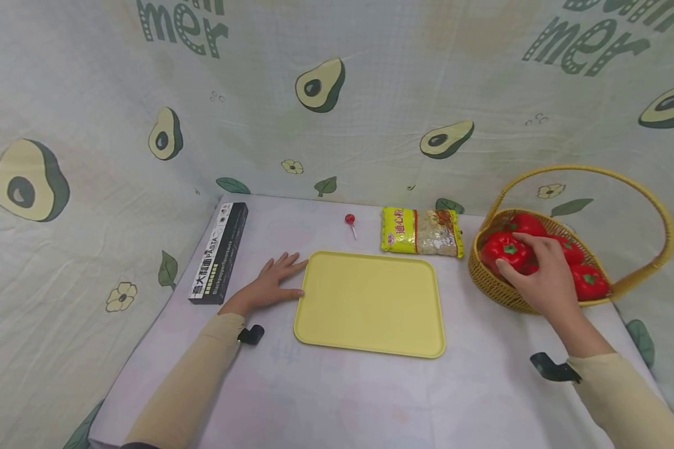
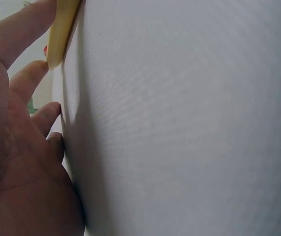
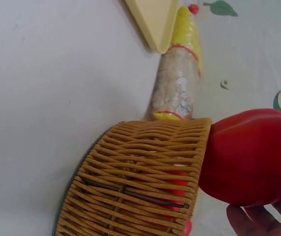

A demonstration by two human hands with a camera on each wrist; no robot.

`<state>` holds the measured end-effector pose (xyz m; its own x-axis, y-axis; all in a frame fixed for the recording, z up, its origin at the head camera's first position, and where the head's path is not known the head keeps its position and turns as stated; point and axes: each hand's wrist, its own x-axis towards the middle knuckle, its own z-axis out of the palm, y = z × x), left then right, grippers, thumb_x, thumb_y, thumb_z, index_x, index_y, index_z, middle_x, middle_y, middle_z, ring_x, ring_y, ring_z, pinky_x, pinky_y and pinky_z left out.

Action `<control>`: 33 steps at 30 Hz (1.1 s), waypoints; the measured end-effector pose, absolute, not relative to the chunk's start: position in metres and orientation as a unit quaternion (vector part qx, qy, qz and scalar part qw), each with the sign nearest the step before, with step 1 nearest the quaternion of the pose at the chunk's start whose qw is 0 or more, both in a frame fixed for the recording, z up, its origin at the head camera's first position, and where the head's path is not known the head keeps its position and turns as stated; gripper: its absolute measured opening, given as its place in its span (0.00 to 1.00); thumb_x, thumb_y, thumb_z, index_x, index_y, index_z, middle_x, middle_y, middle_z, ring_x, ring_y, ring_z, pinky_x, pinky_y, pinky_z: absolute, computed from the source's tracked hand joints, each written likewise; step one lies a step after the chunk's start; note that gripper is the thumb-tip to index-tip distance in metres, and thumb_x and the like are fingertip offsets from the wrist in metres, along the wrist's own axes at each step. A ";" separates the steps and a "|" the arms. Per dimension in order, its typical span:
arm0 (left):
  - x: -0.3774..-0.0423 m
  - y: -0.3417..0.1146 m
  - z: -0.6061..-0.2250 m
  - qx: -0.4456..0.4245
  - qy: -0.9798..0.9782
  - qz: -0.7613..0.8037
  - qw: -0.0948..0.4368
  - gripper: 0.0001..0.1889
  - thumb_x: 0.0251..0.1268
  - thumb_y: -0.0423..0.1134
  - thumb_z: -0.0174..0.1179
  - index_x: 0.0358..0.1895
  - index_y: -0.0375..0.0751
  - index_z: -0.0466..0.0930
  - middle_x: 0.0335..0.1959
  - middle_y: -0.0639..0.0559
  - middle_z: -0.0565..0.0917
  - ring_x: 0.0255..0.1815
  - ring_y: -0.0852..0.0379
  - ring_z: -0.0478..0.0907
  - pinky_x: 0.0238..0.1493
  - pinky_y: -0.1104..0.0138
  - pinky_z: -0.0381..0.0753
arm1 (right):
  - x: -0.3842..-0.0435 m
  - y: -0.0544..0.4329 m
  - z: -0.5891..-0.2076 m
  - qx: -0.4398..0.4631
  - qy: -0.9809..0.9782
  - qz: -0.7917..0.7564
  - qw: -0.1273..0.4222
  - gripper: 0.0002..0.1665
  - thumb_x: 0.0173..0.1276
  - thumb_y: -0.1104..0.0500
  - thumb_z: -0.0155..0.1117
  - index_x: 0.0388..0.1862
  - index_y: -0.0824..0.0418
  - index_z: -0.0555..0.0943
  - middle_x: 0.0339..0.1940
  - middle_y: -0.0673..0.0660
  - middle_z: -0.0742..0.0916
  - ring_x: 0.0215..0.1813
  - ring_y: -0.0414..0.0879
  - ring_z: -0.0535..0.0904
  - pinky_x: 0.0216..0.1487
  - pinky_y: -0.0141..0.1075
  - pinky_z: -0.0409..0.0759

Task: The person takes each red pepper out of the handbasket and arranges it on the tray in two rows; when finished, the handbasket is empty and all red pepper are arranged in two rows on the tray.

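My right hand [image 1: 547, 277] grips a red bell pepper [image 1: 504, 249] at the near left part of the wicker basket [image 1: 500, 296]. In the right wrist view this bell pepper [image 3: 253, 157] sits at the basket's rim, with fingertips against its side. Several more red bell peppers [image 1: 588, 282] lie in the basket around it. My left hand [image 1: 269, 284] rests on the table with its fingers spread, thumb and index fingertip at the left edge of the yellow tray [image 1: 371, 305]. The left wrist view shows those fingertips right at the tray's edge [image 2: 64, 29].
A black and white pasta box [image 1: 219, 252] lies at the left. Behind the tray are a red lollipop [image 1: 351, 219] and a yellow bag of pasta [image 1: 422, 232]. The basket's tall handle [image 1: 590, 168] arches over its right side. A printed cloth hangs at the back.
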<state>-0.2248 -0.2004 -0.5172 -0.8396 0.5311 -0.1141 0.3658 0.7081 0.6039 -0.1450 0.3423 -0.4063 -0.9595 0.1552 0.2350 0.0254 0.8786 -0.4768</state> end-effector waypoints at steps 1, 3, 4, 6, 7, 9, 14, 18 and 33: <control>-0.225 -0.200 -0.517 0.245 0.914 0.292 0.141 0.44 0.65 0.60 0.65 0.81 0.53 0.58 0.84 0.47 0.50 0.84 0.44 0.35 0.80 0.49 0.26 | -0.144 0.342 -0.406 -0.048 -0.959 0.244 0.136 0.43 0.67 0.51 0.71 0.77 0.60 0.65 0.70 0.72 0.66 0.72 0.70 0.60 0.54 0.76 0.73; -0.224 -0.200 -0.517 0.244 0.913 0.294 0.142 0.44 0.65 0.60 0.66 0.81 0.53 0.58 0.84 0.47 0.50 0.84 0.45 0.35 0.80 0.49 0.26 | -0.143 0.340 -0.404 -0.048 -0.958 0.248 0.138 0.43 0.67 0.51 0.71 0.77 0.60 0.65 0.70 0.72 0.66 0.72 0.70 0.60 0.54 0.76 0.73; -0.224 -0.200 -0.517 0.244 0.913 0.295 0.143 0.44 0.65 0.60 0.66 0.81 0.53 0.58 0.84 0.47 0.50 0.84 0.45 0.35 0.80 0.49 0.26 | -0.143 0.340 -0.403 -0.049 -0.957 0.250 0.139 0.43 0.67 0.51 0.71 0.77 0.60 0.65 0.70 0.72 0.66 0.72 0.70 0.60 0.54 0.76 0.73; -0.224 -0.200 -0.517 0.243 0.912 0.298 0.145 0.44 0.65 0.60 0.66 0.81 0.53 0.58 0.84 0.47 0.50 0.84 0.44 0.35 0.80 0.49 0.26 | -0.141 0.339 -0.402 -0.049 -0.955 0.255 0.141 0.43 0.67 0.52 0.71 0.77 0.60 0.65 0.70 0.72 0.66 0.72 0.69 0.60 0.53 0.76 0.73; -0.224 -0.200 -0.516 0.243 0.911 0.300 0.146 0.45 0.65 0.60 0.66 0.81 0.53 0.58 0.84 0.47 0.50 0.84 0.44 0.35 0.80 0.49 0.26 | -0.140 0.338 -0.402 -0.049 -0.955 0.258 0.142 0.43 0.67 0.52 0.71 0.77 0.60 0.65 0.70 0.71 0.66 0.72 0.69 0.60 0.53 0.76 0.73; -0.224 -0.200 -0.516 0.243 0.911 0.299 0.148 0.45 0.65 0.60 0.65 0.81 0.53 0.58 0.84 0.47 0.49 0.84 0.44 0.35 0.80 0.48 0.26 | -0.138 0.336 -0.401 -0.045 -0.953 0.263 0.144 0.43 0.67 0.52 0.72 0.77 0.60 0.66 0.70 0.71 0.67 0.72 0.69 0.60 0.52 0.75 0.74; -0.225 -0.200 -0.515 0.243 0.913 0.295 0.145 0.45 0.64 0.62 0.65 0.81 0.54 0.58 0.84 0.47 0.49 0.84 0.45 0.35 0.80 0.49 0.26 | -0.135 0.329 -0.399 -0.027 -0.950 0.278 0.143 0.42 0.67 0.52 0.72 0.76 0.59 0.67 0.69 0.70 0.68 0.71 0.69 0.62 0.51 0.75 0.75; -0.227 -0.200 -0.515 0.242 0.913 0.295 0.142 0.45 0.63 0.62 0.66 0.81 0.55 0.58 0.84 0.48 0.50 0.84 0.45 0.35 0.80 0.49 0.26 | -0.132 0.321 -0.400 -0.012 -0.947 0.287 0.141 0.42 0.65 0.54 0.74 0.75 0.59 0.68 0.68 0.69 0.69 0.69 0.68 0.64 0.51 0.73 0.77; -0.226 -0.198 -0.517 0.232 0.915 0.297 0.143 0.46 0.62 0.63 0.66 0.81 0.55 0.59 0.84 0.48 0.50 0.84 0.45 0.35 0.80 0.49 0.26 | -0.133 0.292 -0.417 0.032 -0.947 0.302 0.103 0.43 0.62 0.53 0.77 0.73 0.60 0.70 0.67 0.69 0.71 0.67 0.68 0.66 0.50 0.71 0.79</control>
